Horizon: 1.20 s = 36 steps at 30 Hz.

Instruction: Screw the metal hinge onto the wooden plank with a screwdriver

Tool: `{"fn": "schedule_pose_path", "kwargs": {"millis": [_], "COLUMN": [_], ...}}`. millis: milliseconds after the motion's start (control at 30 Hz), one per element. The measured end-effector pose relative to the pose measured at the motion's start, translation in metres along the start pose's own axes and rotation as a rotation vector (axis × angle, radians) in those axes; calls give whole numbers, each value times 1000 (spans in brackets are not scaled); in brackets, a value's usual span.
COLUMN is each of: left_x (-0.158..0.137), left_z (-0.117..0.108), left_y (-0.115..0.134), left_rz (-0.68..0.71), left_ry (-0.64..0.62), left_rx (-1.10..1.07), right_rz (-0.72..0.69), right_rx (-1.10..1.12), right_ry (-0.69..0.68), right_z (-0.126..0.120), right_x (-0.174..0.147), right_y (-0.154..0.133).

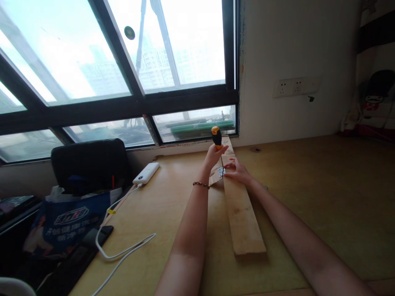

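Note:
My left hand [215, 155] is closed round a screwdriver [216, 135] with a black and yellow handle. The screwdriver stands nearly upright, its shaft running down to a small metal hinge [221, 172]. That hinge lies at the left edge of a long wooden board [243, 218], and a shorter piece of wood [216, 177] sits against it on the left. From the right, my right hand [239, 172] reaches over the board, thumb and fingers bent at the hinge and steadying it. The screwdriver's tip is too small to make out clearly.
A white power bank [146, 173] with a white cable [123, 251] lies on the left of the tabletop [324, 205]. Small metal bits [266, 187] rest beyond my right forearm. A black chair [91, 164] and a blue bag [72, 222] stand left, below the window [185, 41].

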<state>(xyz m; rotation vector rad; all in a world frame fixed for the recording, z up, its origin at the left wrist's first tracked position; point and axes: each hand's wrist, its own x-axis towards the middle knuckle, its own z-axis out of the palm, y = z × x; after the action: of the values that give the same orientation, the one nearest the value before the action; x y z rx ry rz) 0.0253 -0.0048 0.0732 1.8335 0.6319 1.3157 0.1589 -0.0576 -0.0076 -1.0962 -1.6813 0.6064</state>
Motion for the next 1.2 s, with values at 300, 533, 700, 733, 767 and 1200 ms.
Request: {"fn": "schedule_pose_path", "kwargs": {"millis": [300, 533, 700, 733, 767, 1200], "left_x": [3, 0, -4, -5, -6, -4], "left_z": [3, 0, -7, -9, -11, -13], "left_y": [-7, -5, 5, 7, 9, 23], "left_rz": [53, 10, 0, -11, -22, -25], "left_ry": [88, 213, 124, 89, 51, -169], "left_rx": [-13, -89, -131, -138, -140, -214], "right_rz": [-3, 14, 2, -1, -2, -3], "right_rx": [7, 0, -6, -3, 4, -35], "right_ry": [-5, -7, 1, 1, -1, 4], "right_z": [0, -1, 0, 0, 0, 1], "right_x": [0, 0, 0, 0, 0, 1], "right_y": [2, -1, 2, 2, 1, 5]}}
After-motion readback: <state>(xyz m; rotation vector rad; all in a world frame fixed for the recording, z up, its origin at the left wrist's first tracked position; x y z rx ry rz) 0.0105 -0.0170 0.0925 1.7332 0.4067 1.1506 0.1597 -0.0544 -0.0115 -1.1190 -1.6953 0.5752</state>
